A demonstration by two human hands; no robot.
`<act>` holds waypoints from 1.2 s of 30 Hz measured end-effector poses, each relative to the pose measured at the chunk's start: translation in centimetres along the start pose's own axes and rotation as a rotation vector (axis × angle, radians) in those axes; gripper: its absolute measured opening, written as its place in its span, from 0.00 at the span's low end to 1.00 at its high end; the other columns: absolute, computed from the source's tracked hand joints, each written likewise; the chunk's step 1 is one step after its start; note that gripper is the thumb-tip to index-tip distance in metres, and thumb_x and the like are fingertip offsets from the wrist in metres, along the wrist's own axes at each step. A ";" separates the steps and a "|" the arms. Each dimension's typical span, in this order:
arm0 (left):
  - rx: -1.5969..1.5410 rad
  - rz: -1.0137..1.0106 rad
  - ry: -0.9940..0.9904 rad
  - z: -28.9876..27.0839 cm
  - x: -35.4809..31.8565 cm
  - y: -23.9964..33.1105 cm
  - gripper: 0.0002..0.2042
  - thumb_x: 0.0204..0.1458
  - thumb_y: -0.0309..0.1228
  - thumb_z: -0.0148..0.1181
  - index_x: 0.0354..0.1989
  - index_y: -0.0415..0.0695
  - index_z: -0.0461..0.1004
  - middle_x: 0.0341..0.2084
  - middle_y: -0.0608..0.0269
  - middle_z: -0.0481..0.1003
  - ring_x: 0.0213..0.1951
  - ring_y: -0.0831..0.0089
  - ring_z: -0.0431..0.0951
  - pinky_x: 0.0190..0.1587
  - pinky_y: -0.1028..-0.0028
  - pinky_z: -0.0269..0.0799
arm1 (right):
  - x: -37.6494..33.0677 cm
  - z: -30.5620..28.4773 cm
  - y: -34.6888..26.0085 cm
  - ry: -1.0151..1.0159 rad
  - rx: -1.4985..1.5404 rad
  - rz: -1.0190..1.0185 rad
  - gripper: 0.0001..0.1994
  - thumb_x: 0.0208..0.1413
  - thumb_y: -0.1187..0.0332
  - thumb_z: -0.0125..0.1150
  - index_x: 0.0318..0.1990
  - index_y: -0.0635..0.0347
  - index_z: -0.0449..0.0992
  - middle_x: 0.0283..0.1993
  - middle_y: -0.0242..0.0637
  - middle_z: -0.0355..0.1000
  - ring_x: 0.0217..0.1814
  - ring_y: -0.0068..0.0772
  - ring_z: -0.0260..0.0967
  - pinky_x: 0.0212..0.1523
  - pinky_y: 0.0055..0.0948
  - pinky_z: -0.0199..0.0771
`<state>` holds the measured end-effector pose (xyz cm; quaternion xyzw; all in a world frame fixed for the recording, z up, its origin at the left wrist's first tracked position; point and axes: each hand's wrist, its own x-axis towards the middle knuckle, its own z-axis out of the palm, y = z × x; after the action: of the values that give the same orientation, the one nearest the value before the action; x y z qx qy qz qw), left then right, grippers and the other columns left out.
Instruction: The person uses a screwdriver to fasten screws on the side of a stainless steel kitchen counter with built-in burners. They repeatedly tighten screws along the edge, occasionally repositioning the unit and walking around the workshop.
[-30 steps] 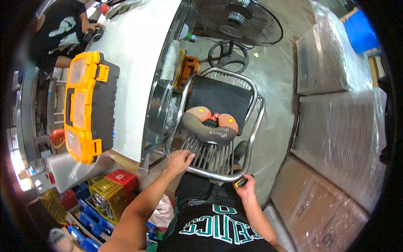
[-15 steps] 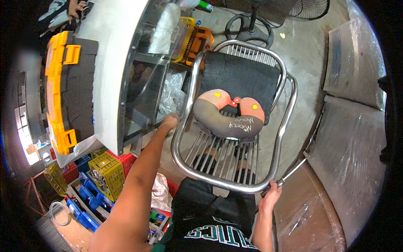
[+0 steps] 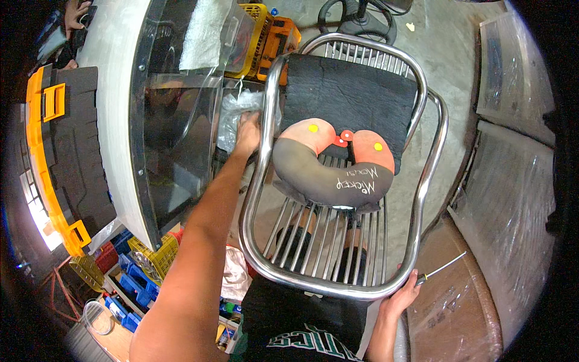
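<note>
A metal-framed chair (image 3: 416, 241) with tubular arms and a slatted seat stands in front of me, a black pad (image 3: 356, 90) over its upper part. On it rests a grey-and-pink U-shaped neck pillow (image 3: 332, 172). My left hand (image 3: 248, 133) reaches past the chair's left side, fingers stretched against a clear plastic bag (image 3: 232, 117) on a shelf; part of the fingers is hard to make out. At the chair's near right corner, my right hand (image 3: 403, 297) is closed around a screwdriver (image 3: 422, 279), its thin shaft pointing up and right.
A glass-fronted cabinet (image 3: 181, 120) stands on the left, with a black-and-orange toolbox (image 3: 72, 151) on it. Blue bins (image 3: 136, 286) and a yellow basket (image 3: 151, 256) lie below. Plastic-wrapped panels (image 3: 500, 175) line the right side. A fan base (image 3: 359, 24) is at the back.
My left hand has moved farther forward, to the plastic bag. The right hand keeps hold of the screwdriver, whose shaft now points lower. The view has shifted, so the chair looks larger.
</note>
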<state>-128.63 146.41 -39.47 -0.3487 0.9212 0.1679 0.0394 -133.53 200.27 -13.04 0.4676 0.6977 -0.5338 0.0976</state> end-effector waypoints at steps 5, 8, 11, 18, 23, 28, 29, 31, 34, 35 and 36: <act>-0.203 -0.285 0.225 0.2 -2.0 -1.8 0.07 0.56 0.27 0.53 0.38 0.42 0.76 0.37 0.46 0.78 0.42 0.50 0.79 0.45 0.56 0.74 | -0.4 0.4 -0.4 -0.005 -0.004 -0.005 0.11 0.69 0.63 0.54 0.44 0.64 0.72 0.37 0.38 0.75 0.40 0.29 0.74 0.43 0.30 0.74; 0.233 -0.413 0.289 1.4 -2.3 -6.3 0.08 0.57 0.27 0.53 0.38 0.40 0.78 0.38 0.46 0.79 0.41 0.51 0.80 0.45 0.58 0.75 | -0.5 0.6 -0.3 -0.004 0.040 -0.023 0.11 0.69 0.63 0.54 0.44 0.63 0.71 0.36 0.38 0.74 0.40 0.29 0.74 0.43 0.31 0.75; 0.742 -0.271 0.085 2.6 -1.1 -12.9 0.11 0.58 0.28 0.54 0.40 0.35 0.79 0.40 0.44 0.80 0.42 0.50 0.81 0.46 0.58 0.76 | -0.4 0.5 -0.2 0.001 0.043 -0.020 0.10 0.69 0.63 0.55 0.44 0.63 0.70 0.37 0.38 0.73 0.41 0.30 0.74 0.43 0.31 0.77; 0.110 -0.592 0.022 7.4 1.2 -18.0 0.16 0.58 0.35 0.53 0.43 0.34 0.79 0.40 0.42 0.81 0.43 0.40 0.80 0.47 0.54 0.75 | -0.2 -0.2 0.1 -0.004 0.027 -0.003 0.11 0.70 0.63 0.52 0.49 0.63 0.70 0.40 0.35 0.73 0.40 0.28 0.71 0.44 0.32 0.73; 0.058 -0.699 -0.027 7.4 1.2 -17.3 0.15 0.58 0.35 0.53 0.42 0.34 0.79 0.39 0.42 0.81 0.43 0.41 0.80 0.46 0.54 0.75 | 0.3 -1.1 0.8 -0.003 -0.054 -0.003 0.11 0.70 0.64 0.52 0.48 0.63 0.69 0.39 0.34 0.72 0.39 0.28 0.71 0.42 0.32 0.74; 0.044 -0.733 -0.021 7.3 1.3 -16.6 0.15 0.59 0.35 0.53 0.42 0.34 0.79 0.38 0.43 0.81 0.42 0.41 0.80 0.46 0.55 0.75 | 1.0 -1.5 1.3 -0.016 -0.047 -0.034 0.11 0.70 0.63 0.52 0.48 0.64 0.68 0.39 0.35 0.71 0.39 0.28 0.70 0.43 0.33 0.73; 0.035 -0.741 -0.021 7.3 1.2 -16.6 0.15 0.59 0.35 0.53 0.41 0.34 0.79 0.38 0.43 0.81 0.42 0.41 0.80 0.46 0.55 0.75 | 1.0 -1.4 1.3 -0.008 -0.060 -0.040 0.11 0.70 0.63 0.52 0.48 0.63 0.68 0.39 0.35 0.71 0.39 0.28 0.70 0.43 0.33 0.73; 0.024 -0.753 -0.029 7.2 1.2 -16.9 0.15 0.59 0.35 0.53 0.41 0.34 0.78 0.38 0.43 0.80 0.41 0.42 0.80 0.46 0.55 0.74 | 0.9 -1.2 1.2 0.012 -0.084 -0.053 0.11 0.70 0.63 0.52 0.48 0.63 0.67 0.39 0.35 0.71 0.39 0.29 0.70 0.42 0.34 0.74; 0.017 -0.765 -0.040 7.1 1.2 -17.1 0.15 0.59 0.35 0.53 0.41 0.34 0.78 0.37 0.43 0.80 0.41 0.42 0.80 0.45 0.55 0.74 | 0.5 -0.6 1.0 0.024 -0.038 -0.050 0.10 0.71 0.63 0.51 0.47 0.62 0.67 0.38 0.34 0.70 0.37 0.27 0.69 0.40 0.32 0.73; 0.018 -0.768 -0.041 7.1 1.2 -17.0 0.15 0.59 0.35 0.53 0.41 0.34 0.78 0.37 0.43 0.80 0.41 0.42 0.80 0.45 0.55 0.74 | 0.3 -0.4 0.9 0.038 -0.050 -0.051 0.10 0.71 0.63 0.51 0.47 0.61 0.67 0.37 0.34 0.70 0.36 0.27 0.69 0.39 0.31 0.73; 0.016 -0.773 -0.038 7.2 1.2 -16.9 0.15 0.59 0.35 0.53 0.41 0.34 0.78 0.37 0.43 0.80 0.41 0.43 0.80 0.45 0.55 0.74 | 0.2 -0.4 0.7 0.043 -0.049 -0.055 0.10 0.71 0.63 0.50 0.46 0.61 0.66 0.37 0.34 0.70 0.35 0.26 0.69 0.37 0.30 0.73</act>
<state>-118.71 136.24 -51.23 -0.6669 0.7221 0.1399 0.1198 -132.97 200.70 -13.49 0.4570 0.7252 -0.5088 0.0797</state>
